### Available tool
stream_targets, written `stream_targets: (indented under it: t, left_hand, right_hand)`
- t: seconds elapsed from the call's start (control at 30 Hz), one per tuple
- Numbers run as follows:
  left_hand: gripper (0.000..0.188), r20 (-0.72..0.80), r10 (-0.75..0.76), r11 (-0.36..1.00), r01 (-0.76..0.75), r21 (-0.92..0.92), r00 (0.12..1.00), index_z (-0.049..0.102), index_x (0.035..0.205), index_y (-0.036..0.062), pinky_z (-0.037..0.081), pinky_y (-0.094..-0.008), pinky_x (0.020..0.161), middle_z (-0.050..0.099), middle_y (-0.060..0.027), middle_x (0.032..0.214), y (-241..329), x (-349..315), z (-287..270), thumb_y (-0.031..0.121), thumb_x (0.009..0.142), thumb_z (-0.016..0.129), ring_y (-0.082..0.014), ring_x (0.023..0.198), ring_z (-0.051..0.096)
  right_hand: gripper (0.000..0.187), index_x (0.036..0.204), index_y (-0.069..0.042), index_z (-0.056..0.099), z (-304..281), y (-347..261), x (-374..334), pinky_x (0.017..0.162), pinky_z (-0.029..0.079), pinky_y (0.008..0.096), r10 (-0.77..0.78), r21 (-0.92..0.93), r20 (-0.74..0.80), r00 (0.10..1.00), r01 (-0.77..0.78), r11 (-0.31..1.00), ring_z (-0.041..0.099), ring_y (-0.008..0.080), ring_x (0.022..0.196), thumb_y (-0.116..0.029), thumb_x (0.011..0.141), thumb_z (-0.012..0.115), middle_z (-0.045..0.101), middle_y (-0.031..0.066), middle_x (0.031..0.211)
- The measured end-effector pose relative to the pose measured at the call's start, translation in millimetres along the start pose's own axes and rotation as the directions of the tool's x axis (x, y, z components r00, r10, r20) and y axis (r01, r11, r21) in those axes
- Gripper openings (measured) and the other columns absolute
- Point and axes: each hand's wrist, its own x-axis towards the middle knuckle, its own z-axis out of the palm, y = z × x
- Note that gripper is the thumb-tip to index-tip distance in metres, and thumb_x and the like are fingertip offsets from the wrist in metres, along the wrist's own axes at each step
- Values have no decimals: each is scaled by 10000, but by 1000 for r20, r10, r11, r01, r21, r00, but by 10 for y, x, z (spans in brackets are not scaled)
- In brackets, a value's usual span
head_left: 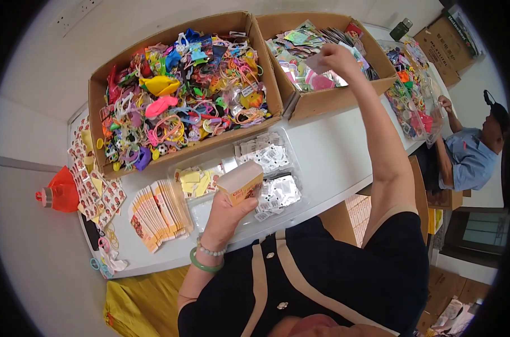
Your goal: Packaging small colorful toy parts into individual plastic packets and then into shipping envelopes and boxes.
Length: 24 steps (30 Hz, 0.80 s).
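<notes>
My left hand [225, 212] is closed around a small orange-and-cream paper carton [242, 185], its pale upper end tilted away from me. Above the right-hand cardboard box [339, 96], my right hand [340, 58] pinches a small pale flat packet [317, 64]. That box is full of flat packets and cards in green, pink and silver. Below the carton lies a clear plastic tray [201, 212] with compartments; small white printed packets [280, 194] and yellow slips [196, 182] sit in it. Flat folded cartons [158, 216] stand in a row left of the tray.
A large cardboard box [187, 150] heaped with colourful small toys fills the back left. Sticker sheets [97, 185] and a red plastic-wrapped container [61, 189] are at the far left. To the right, a co-worker [468, 151] reaches toward trays of small toys [415, 112]. A dark bottle [401, 29] stands behind.
</notes>
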Motion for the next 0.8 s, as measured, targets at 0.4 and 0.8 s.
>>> stream_targets:
  t: [0.4,0.8]
  left_hand:
    - [410,25,-35,999,34,6,999,517,1198,19,496,-282,822,590,-56,1109,-190,-128,224,31,815,663,-135,979,572]
    - [334,214,-152,985,166,-53,965,565,1125,20,524,-307,792,629,-66,1016,-257,-378,235,82,817,680,-169,916,618]
  right_hand:
    - [216,922,7,614,-47,-1673,-2335,728,494,261,-405,636,-220,888,445,631,616,162,834,143,760,573,642,89,917]
    - [260,917,-24,593,256,-1871,-2686,595,482,317,-618,411,-331,713,699,586,616,264,686,87,683,608,630,104,800]
